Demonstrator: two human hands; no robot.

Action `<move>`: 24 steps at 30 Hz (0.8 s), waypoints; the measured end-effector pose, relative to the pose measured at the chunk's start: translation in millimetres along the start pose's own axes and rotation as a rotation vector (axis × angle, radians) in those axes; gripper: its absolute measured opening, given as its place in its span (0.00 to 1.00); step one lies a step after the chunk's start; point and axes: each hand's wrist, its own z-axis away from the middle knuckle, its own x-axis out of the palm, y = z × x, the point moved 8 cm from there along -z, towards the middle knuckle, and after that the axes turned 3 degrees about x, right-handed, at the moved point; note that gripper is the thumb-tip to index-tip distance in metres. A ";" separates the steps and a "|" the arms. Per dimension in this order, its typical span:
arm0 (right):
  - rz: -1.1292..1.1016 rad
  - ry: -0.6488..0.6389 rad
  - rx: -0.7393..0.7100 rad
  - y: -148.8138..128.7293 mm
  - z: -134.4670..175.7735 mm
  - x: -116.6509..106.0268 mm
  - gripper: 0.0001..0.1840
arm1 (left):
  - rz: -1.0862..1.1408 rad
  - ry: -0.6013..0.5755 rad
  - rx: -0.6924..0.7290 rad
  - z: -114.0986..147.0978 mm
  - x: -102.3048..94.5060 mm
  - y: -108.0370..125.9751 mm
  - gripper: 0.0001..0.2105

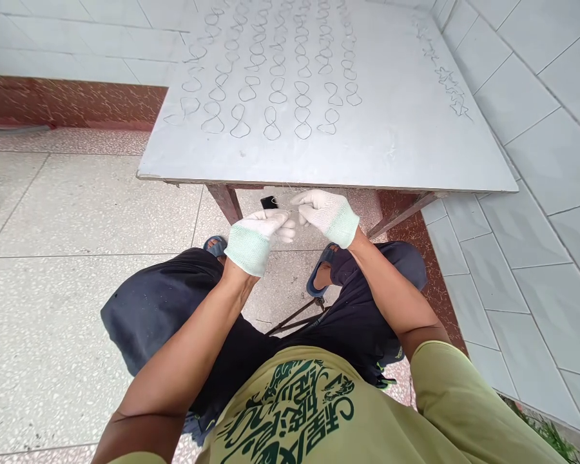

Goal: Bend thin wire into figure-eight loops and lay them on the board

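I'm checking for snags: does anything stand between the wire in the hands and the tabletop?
Nothing loose shows. Only the table's near edge lies just beyond the left hand and right hand; whether the wire clears it is hard to tell.

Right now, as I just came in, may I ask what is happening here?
A person is at a table, gloved left hand and right hand pinching what looks like a thin wire in front of the near edge. The wire's exact shape is too fine to tell. On the table, figure-eight shapes lie in columns, and a row of tangled pieces lies toward the right edge.
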 end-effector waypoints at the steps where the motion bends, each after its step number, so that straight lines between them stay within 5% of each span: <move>1: -0.010 -0.013 0.003 -0.4 0.3 -1.1 0.13 | -0.003 0.002 0.008 -0.1 -0.3 2.0 0.12; 9: -0.154 -0.066 0.040 -20.1 -4.8 -12.8 0.06 | -0.253 -0.123 -0.063 -1.9 3.1 0.8 0.07; 24: -0.370 -0.215 0.166 -10.6 3.2 14.2 0.21 | -0.404 -0.219 -0.006 -3.7 -8.7 -3.2 0.07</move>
